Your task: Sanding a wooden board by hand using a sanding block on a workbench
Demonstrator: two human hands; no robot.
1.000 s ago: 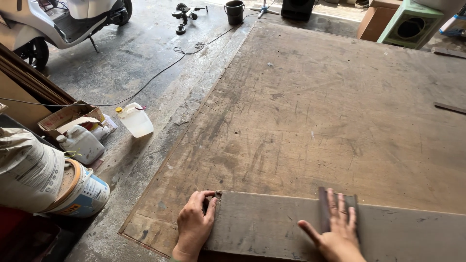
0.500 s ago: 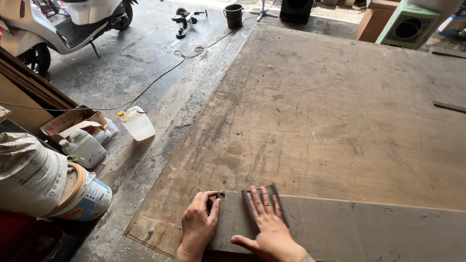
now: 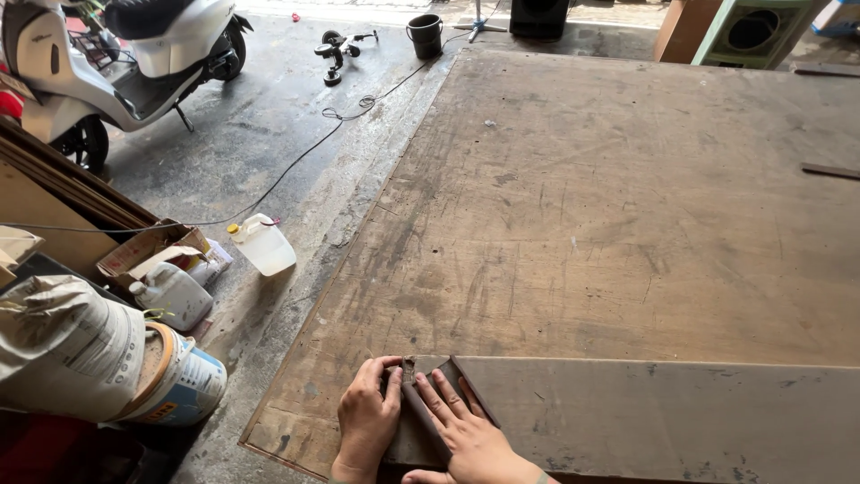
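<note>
Sliding leftward since a moment ago, the right hand (image 3: 470, 436) is now pressing its dark rectangular sanding sheet (image 3: 439, 399) with flat open fingers beside the left hand (image 3: 365, 419). Curled at the corner, that left hand is gripping the long grey wooden board (image 3: 645, 417), which is lying dusty and scuffed under both palms.

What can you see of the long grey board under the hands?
The long grey flat board looks like worn plywood or fibreboard, dull grey-brown with scuffs and dark specks. It lies flat on the large brown scratched plywood sheet, along its near edge, and runs off the frame to the right. The left hand grips its left end, where the corner looks chipped. The right hand presses a small dark sanding sheet onto its top face near that end.
</note>
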